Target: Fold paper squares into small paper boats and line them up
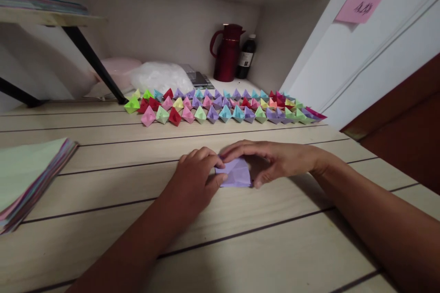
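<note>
A small folded sheet of purple paper (237, 173) lies flat on the striped tabletop, creases showing on its upper face. My left hand (195, 176) has its thumb and forefinger closed on the paper's left edge, pressing it against the table. Over the far edge arches my right hand (275, 158), its fingers stretched toward the left fingertips. The right thumb is apart from those fingers, close to the paper's near right corner. Beyond the hands, several folded paper boats (213, 113) in many colours stand in rows along the back of the table.
A stack of coloured paper (30, 169) lies at the left. Behind the boats are a dark red thermos jug (227, 52), a dark bottle (246, 57) and a white plastic bag (160, 78). A black-legged shelf (92, 62) rises at back left.
</note>
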Motion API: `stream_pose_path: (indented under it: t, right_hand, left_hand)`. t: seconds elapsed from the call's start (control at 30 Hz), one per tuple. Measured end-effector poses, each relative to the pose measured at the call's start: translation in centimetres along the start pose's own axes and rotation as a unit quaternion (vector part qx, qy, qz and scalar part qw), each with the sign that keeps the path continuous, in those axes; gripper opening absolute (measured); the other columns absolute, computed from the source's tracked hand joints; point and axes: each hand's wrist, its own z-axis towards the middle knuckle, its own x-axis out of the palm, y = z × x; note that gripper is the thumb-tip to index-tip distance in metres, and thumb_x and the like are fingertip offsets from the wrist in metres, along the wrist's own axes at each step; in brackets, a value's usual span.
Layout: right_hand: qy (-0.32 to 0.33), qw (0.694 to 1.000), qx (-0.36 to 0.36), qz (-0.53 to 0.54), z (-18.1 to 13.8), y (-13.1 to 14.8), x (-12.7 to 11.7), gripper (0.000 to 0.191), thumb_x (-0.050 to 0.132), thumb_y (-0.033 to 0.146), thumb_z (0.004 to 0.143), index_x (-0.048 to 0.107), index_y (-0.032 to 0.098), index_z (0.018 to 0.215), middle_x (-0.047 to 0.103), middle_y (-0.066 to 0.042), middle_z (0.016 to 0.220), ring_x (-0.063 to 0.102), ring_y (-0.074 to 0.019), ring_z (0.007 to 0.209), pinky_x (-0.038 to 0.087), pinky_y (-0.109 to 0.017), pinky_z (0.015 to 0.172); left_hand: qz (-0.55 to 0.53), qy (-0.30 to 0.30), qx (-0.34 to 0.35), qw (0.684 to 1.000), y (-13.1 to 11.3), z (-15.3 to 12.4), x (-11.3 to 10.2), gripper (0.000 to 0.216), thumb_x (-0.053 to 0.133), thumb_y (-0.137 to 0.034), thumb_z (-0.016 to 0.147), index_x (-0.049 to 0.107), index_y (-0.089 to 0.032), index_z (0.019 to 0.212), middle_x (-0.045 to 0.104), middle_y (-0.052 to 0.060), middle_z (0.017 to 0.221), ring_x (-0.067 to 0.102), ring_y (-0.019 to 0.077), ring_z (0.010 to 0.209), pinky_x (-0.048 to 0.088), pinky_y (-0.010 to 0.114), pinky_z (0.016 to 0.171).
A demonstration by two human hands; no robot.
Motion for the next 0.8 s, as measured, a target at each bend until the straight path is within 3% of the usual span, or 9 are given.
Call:
stream_pose_path:
  t: [0.13,0.23,0.33,0.4,0.57,0.8]
  right_hand:
    - [-0.025,0.999,0.027,0.036,-0.04,-0.31,0.06,0.041,0.056,0.027,0.089,0.052,0.024,0.13,0.053,-0.006,0.132,0.048,-0.02,0.12,0.039,-0.036,0.099]
    - [-0.052,0.997,0.038,0.046,-0.02,-0.72,0.18,0.037,0.051,0.031,0.093,0.055,0.021,0.128,0.057,-0.006,0.127,0.051,-0.0196,0.116,0.04,-0.035,0.097]
    - [-0.063,0.997,0.027,0.032,-0.01,-0.85,0.16,0.036,0.052,0.032,0.092,0.056,0.021,0.126,0.06,-0.005,0.124,0.053,-0.0195,0.112,0.04,-0.035,0.097]
    - [-0.043,0.999,0.015,0.023,-0.1,-0.69,0.01,0.039,0.057,0.031,0.089,0.055,0.023,0.127,0.058,-0.005,0.126,0.052,-0.0198,0.115,0.039,-0.034,0.098]
    - [0.009,1.0,-0.015,-0.017,-0.43,-0.13,-0.29,0.056,0.066,0.022,0.081,0.048,0.027,0.134,0.045,-0.004,0.14,0.04,-0.0203,0.129,0.031,-0.034,0.106]
    - [-0.035,0.999,0.01,0.025,-0.31,-0.71,-0.19,0.041,0.055,0.032,0.09,0.053,0.022,0.13,0.055,-0.007,0.129,0.051,-0.0202,0.117,0.038,-0.035,0.099]
  left_hand:
    - [-0.005,-0.001,-0.003,1.0,0.15,-0.04,-0.06,0.014,0.052,-0.021,0.087,0.062,-0.024,0.096,0.06,0.002,0.105,0.053,0.0204,0.103,0.038,0.04,0.09]
    - [-0.006,0.0,0.015,1.0,0.34,-0.12,0.01,0.015,0.052,-0.033,0.089,0.062,-0.026,0.098,0.06,0.001,0.106,0.053,0.0205,0.102,0.038,0.039,0.089]
    - [0.019,-0.006,0.019,1.0,0.4,-0.03,0.32,0.028,0.065,-0.045,0.079,0.062,-0.027,0.1,0.059,0.001,0.108,0.053,0.0227,0.102,0.038,0.041,0.089]
    - [0.038,-0.015,0.012,0.999,0.38,0.08,0.55,0.027,0.068,-0.04,0.077,0.061,-0.027,0.099,0.059,0.001,0.107,0.053,0.023,0.102,0.038,0.041,0.089]
    - [0.028,-0.021,0.006,0.999,0.34,0.21,0.56,0.014,0.053,-0.028,0.087,0.062,-0.025,0.098,0.059,0.002,0.105,0.054,0.0201,0.101,0.04,0.038,0.088]
    - [-0.01,-0.009,-0.001,1.0,0.29,0.17,0.04,0.015,0.055,-0.029,0.086,0.064,-0.024,0.097,0.059,0.003,0.105,0.055,0.0199,0.1,0.042,0.038,0.09]
